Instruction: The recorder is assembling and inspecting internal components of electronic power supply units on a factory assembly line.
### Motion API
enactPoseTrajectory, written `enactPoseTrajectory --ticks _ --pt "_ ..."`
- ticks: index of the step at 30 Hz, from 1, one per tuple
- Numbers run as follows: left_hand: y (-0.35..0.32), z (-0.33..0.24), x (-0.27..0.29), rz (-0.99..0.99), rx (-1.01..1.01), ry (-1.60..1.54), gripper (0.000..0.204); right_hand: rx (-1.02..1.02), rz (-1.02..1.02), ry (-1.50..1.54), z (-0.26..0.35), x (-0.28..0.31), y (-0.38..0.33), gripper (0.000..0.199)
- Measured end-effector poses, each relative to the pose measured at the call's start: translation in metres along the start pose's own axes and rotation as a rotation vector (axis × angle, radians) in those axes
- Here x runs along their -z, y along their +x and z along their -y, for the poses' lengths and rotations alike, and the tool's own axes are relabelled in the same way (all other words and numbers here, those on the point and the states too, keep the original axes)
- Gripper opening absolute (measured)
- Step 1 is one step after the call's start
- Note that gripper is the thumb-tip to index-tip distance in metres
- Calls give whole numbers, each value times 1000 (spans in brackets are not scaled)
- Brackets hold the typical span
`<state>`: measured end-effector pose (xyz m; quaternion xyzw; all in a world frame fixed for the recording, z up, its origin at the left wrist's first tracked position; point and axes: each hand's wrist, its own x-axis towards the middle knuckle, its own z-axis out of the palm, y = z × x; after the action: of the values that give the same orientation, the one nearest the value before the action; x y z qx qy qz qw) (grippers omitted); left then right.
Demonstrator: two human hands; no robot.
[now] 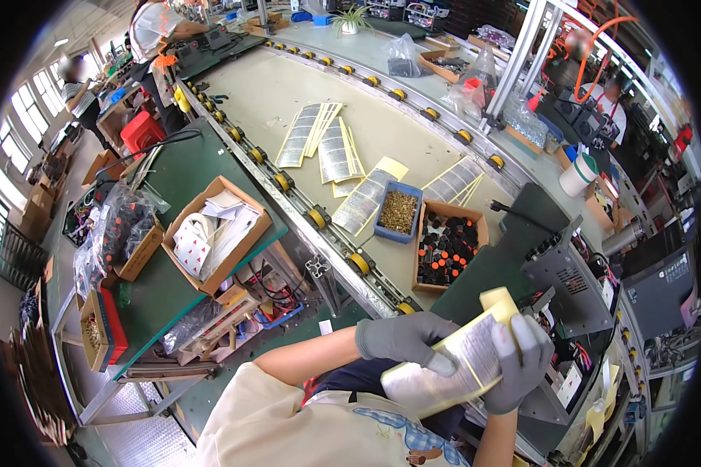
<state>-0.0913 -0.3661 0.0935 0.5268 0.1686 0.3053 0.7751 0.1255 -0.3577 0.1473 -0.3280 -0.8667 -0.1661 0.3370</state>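
Note:
In grey gloves, both my hands hold a sheet of silver labels with yellow backing, close in front of my body. My left hand grips its left side, thumb on the printed face. My right hand is wrapped round the right side, where a yellow edge curls up. Beyond my hands stand a cardboard box of black and orange knob-like parts and a blue bin of small brass-coloured pieces. Several more label sheets lie loosely on the conveyor bed.
To the right, a grey metal housing with wires stands beside the conveyor. Roller rails edge the conveyor. A green side table on the left bears a cardboard box of papers. Other people work farther back.

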Motion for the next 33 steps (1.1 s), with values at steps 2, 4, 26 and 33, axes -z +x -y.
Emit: enactPoseTrajectory --ticks 2,4,26,33 --pt "3 4 -2 -84 -80 84 45 -109 -33 19 2 -10 4 33" --pt "0 11 -5 -321 -71 125 38 -315 -22 160 2 -16 4 32" --pt "-24 6 -29 -387 -230 761 36 -260 -101 165 16 3 -35 34" --pt "6 19 -40 -449 -475 876 34 -656 46 604 17 10 -54 27"
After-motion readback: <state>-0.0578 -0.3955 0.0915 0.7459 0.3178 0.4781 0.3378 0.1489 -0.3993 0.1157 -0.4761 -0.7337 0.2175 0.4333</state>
